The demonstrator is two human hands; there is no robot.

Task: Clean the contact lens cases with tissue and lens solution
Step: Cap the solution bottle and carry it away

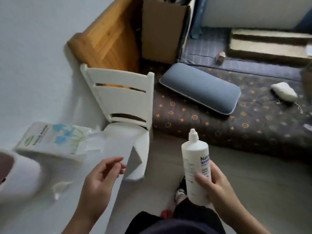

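Right of the desk's front corner, above the floor: lens solution bottle (195,168), one item. White plastic, tall and cylindrical, rounded shoulder, narrow nozzle tip at top, uncapped as far as can be seen. Printed label with dark lettering beginning "Nato" and a blue line beneath; smaller print runs down the side, too blurred to read. Bottle upright, tilted slightly.

Right hand (214,184): clamped round the lower half of the bottle, thumb across the front, fingers wrapped behind; base of the bottle sits against the palm.

Left hand (99,178): over the desk's right edge, empty, palm turned up, fingers loosely curled and apart, well clear of the bottle.

Desk (50,208), white surface: tissue box (50,141) near the far edge, white with blue flower print, a sheet standing out of its opening. Crumpled tissue (60,187) near the left hand, towards the front. Contact lens cases cannot be made out.

White chair (123,93) at the desk's far right corner. Blue pillow (200,88) on a patterned mattress (236,125) beyond.
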